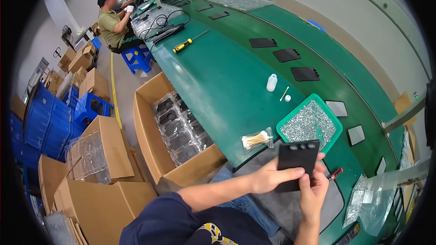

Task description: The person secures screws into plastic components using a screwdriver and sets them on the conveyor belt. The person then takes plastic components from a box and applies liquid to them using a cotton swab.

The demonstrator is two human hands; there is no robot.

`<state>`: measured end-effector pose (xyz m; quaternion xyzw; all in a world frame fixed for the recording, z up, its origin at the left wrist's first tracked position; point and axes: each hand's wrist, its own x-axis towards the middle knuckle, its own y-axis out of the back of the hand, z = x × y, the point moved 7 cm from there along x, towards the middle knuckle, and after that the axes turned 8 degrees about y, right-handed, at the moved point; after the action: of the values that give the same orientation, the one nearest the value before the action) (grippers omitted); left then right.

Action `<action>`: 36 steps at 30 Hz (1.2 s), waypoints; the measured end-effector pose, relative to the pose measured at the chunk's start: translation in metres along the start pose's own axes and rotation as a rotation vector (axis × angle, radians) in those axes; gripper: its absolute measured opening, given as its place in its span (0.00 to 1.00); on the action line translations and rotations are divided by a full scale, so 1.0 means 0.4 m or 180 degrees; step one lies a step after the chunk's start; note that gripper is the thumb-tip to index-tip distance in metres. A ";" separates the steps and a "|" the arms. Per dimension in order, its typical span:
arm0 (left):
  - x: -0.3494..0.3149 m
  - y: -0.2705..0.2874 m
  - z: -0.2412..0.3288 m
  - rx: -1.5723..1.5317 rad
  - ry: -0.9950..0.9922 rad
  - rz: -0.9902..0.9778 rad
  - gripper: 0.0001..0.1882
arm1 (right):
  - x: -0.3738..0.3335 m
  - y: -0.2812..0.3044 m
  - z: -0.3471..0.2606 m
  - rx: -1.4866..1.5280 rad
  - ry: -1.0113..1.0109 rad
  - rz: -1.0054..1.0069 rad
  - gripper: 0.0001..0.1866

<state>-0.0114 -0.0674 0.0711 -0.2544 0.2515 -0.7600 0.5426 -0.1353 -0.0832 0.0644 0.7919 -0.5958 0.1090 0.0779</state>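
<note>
A flat black rectangular panel (295, 156) with small rounded knobs along its top edge is held up over a grey mat (324, 213). My left hand (268, 177) grips its left side, thumb lying across its face. My right hand (313, 188) closes on its lower right, thumb pressed to the front. Just beyond the panel stands a green tray (338, 131) full of small silvery metal pieces. Left of the tray lies a clear bag of cotton swabs (255, 140). A red-and-black tool (335, 173) sits beside my right hand.
A white bottle (271, 83), its small cap (288, 98) and a loose swab (284, 94) stand beyond the tray. Several black panels (286, 55) line the green belt. Farther off are a yellow-black screwdriver (184, 45) and a seated co-worker (113, 22). An open carton (147, 154) stands at left.
</note>
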 end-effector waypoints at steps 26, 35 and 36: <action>-0.063 0.031 -0.197 0.2734 0.0465 -0.0034 0.25 | 0.209 0.056 0.170 -0.3055 0.1130 -0.0751 0.05; -0.066 -0.022 -0.122 0.2975 0.0538 0.0125 0.22 | 0.206 0.106 0.136 -0.2706 0.1061 -0.0337 0.03; -0.067 -0.022 -0.095 0.3197 0.0641 0.0212 0.21 | 0.221 0.109 0.138 -0.2416 0.1045 -0.0405 0.04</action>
<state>-0.0349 -0.0351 0.0455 0.1203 -0.0857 -0.7901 0.5949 -0.1491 -0.1913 0.0345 0.7143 -0.5233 0.0015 0.4647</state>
